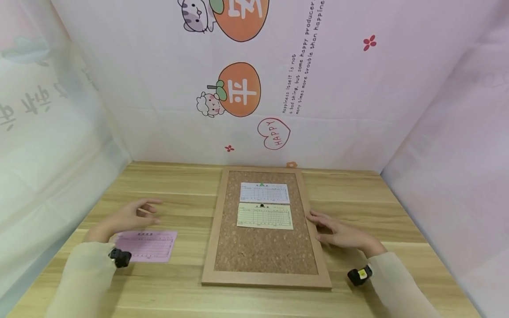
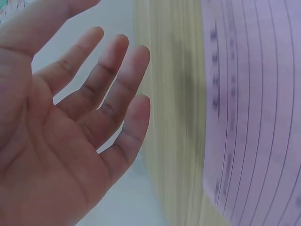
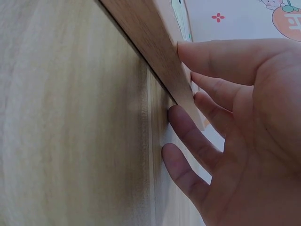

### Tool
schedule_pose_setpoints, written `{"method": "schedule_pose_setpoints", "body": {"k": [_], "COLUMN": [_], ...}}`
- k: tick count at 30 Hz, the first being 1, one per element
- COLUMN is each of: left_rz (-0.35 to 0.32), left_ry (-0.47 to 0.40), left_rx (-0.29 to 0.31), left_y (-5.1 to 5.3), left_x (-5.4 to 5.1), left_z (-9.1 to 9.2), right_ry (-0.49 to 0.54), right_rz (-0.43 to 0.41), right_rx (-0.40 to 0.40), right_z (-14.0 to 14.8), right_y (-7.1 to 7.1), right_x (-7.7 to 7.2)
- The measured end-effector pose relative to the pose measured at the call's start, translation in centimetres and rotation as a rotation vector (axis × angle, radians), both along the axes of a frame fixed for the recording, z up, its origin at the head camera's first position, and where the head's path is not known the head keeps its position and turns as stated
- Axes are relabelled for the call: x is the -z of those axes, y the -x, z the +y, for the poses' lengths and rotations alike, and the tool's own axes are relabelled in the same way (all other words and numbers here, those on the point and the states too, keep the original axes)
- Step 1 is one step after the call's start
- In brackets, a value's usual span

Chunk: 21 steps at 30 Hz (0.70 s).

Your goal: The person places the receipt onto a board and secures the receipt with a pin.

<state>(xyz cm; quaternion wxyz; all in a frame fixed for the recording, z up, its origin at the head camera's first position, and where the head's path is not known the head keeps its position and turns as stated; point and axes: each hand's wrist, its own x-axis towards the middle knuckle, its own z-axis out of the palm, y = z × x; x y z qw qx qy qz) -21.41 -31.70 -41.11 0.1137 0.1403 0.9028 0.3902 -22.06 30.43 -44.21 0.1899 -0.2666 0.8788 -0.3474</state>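
A wood-framed cork board [image 1: 266, 254] lies flat on the table. Pinned to it are a white form slip [image 1: 264, 194] with a green pushpin [image 1: 261, 184] and, just below, a pale yellow slip [image 1: 264, 217] with a black pushpin [image 1: 262, 205]. My right hand [image 1: 342, 232] rests against the board's right side; the right wrist view has the thumb and fingertips touching the wooden frame [image 3: 155, 47]. Over at the left, my left hand [image 1: 133, 216] hovers with relaxed fingers and holds nothing. Beneath and beside it lies a pink slip [image 1: 153, 247], printed lines showing large in the left wrist view.
Pale cloth walls [image 1: 338, 88] with cartoon prints enclose the wooden table [image 1: 171, 282] at the back and both sides. A small black camera [image 1: 120, 257] sits on the left wrist, another black camera [image 1: 359, 275] on the right.
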Motion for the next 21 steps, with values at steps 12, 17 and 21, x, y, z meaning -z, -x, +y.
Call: {"method": "schedule_pose_setpoints", "body": {"k": [12,17,21], "left_rz": [-0.003,-0.028,-0.054], "left_ry": [0.086,0.151,0.186], "left_rx": [-0.070,-0.100,-0.107], "left_y": [-2.1,-2.7,-2.8], "left_x": [0.4,0.6,0.8], "left_z": [-4.9,-5.7,-6.1], "right_ry": [0.008,0.012,-0.002], "right_rz": [0.001,0.001,0.003], "right_rx": [-0.006,-0.007,0.003], "right_z": [-0.2,-0.3,-0.3], "right_y": [-0.2,-0.3,-0.2], "right_x": [-0.3,-0.6,-0.4]}}
